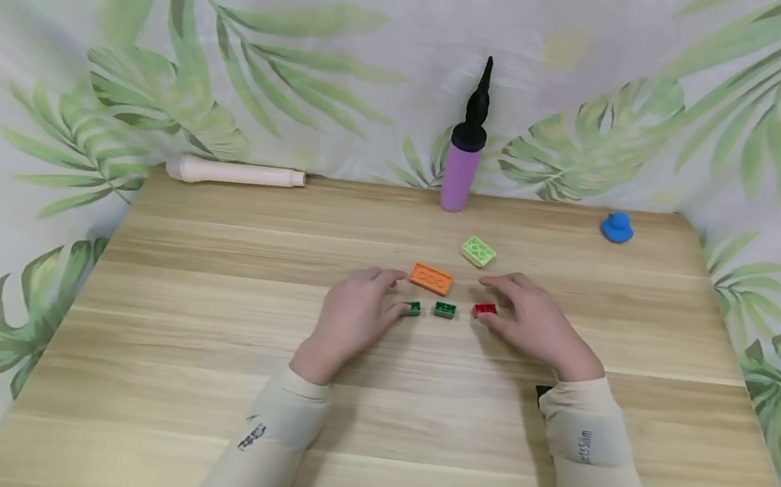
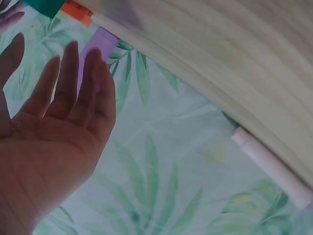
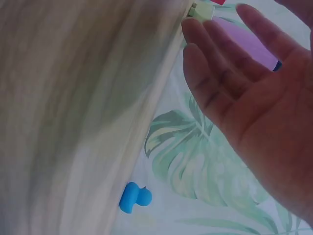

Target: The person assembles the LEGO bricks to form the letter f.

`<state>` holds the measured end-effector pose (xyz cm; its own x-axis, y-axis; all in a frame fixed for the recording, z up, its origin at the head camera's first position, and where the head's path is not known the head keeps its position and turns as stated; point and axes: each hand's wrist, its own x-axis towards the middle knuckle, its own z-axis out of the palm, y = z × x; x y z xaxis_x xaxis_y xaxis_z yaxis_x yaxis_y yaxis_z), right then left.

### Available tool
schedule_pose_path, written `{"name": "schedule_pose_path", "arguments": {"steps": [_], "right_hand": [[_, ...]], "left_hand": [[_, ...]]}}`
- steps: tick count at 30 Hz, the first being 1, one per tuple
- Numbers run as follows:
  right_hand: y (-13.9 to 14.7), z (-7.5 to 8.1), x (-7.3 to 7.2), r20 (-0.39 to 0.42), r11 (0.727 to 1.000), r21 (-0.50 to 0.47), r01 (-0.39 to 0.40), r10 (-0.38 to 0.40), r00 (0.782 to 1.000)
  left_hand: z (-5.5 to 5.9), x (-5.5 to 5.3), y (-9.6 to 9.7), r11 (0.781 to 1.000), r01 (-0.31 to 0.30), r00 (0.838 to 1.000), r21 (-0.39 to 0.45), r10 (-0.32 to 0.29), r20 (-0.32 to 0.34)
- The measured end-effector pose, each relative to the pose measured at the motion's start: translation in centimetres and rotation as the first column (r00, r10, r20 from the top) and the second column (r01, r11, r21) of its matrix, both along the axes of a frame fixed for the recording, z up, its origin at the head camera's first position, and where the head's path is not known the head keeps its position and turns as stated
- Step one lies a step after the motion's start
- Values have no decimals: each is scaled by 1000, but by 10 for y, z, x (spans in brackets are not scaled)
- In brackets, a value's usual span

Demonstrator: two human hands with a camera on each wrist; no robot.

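My left hand (image 1: 353,313) is over the table with its fingers spread, the thumb tip right at a small dark green toy brick (image 1: 415,309). A second dark green brick (image 1: 445,310) lies just right of that one. On the other side, my right hand (image 1: 539,321) has its thumb overlapping a small red brick (image 1: 484,310), its index finger stretched out above. Behind the row lie a larger orange brick (image 1: 431,279) and a light green brick (image 1: 479,251), hollow undersides up. Both wrist views show the left palm (image 2: 54,147) and right palm (image 3: 274,112) with loosely extended fingers.
A purple and black hand pump (image 1: 462,167) stands at the table's back edge. To its left lies a pale pink tube-like object (image 1: 235,173); a blue toy duck (image 1: 617,227) sits at back right. Something black (image 1: 543,391) shows beside the right sleeve. Leaf-patterned cloth hangs behind.
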<state>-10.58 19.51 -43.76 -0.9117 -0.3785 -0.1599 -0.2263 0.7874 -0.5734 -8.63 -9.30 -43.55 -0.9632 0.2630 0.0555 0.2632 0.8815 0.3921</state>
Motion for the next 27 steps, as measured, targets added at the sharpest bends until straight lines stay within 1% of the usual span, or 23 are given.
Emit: {"name": "schedule_pose_path", "arguments": {"steps": [5,10,15,20,24,27], "right_hand": [[-7,-1,0,-1,999,18,-27,27,1000],[-11,-3,2,-13,996,75,-38,39,999],[-12,-3,4,-50,993,107,-45,51,997],[-14,-3,4,-53,992,116,-52,59,997],[-13,-3,4,-40,995,94,-33,37,998],[-11,0,4,-52,999,46,-11,13,999]], "left_hand": [[-6,2,8,999,-2,999,-32,3,47],[-10,6,14,999,5,996,-42,-1,89],[-12,7,18,999,16,997,-49,-12,76],[-15,9,19,997,31,999,-64,-28,44],[-16,9,19,996,39,999,-76,-36,38],[-14,8,18,996,47,998,-76,-43,48]]}}
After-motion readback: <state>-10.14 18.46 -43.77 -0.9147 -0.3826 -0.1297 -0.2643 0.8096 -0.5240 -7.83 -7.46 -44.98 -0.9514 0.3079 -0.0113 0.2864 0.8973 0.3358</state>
